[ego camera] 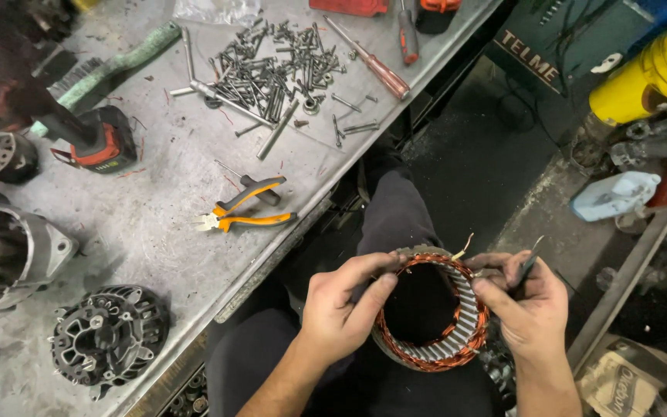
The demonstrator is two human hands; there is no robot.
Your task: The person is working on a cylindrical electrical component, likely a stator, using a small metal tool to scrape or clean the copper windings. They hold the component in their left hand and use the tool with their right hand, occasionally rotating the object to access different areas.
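The scuffed grey metal workbench (156,224) filled the left of the view, and beside it the person sat with dark trousers under the work. On the bench, from big to small, lay a grey cast-metal housing (9,259), a round black finned end frame (108,338), a red and black cordless tool (98,143), a loose heap of dark bolts and screws (272,69), and orange-handled pliers (245,212). No box or tray held any of it; the fasteners lay bare on the benchtop. Over the lap, between both hands, sat the ring-shaped stator of grey steel laminations wound with copper wire (434,313). The left hand (341,309) was closed on its near-left rim, thumb and forefinger laid over the top edge. The right hand (530,305) pinched the far-right rim near the wire leads, with a thin dark tool (526,266) caught between its fingers. The stator looked stiff and fairly heavy for its size; its steel core would take a firm grip, whereas the enamelled windings and thin lead ends looked easy to nick or bend, so the outer laminations seemed the safer place to hold.
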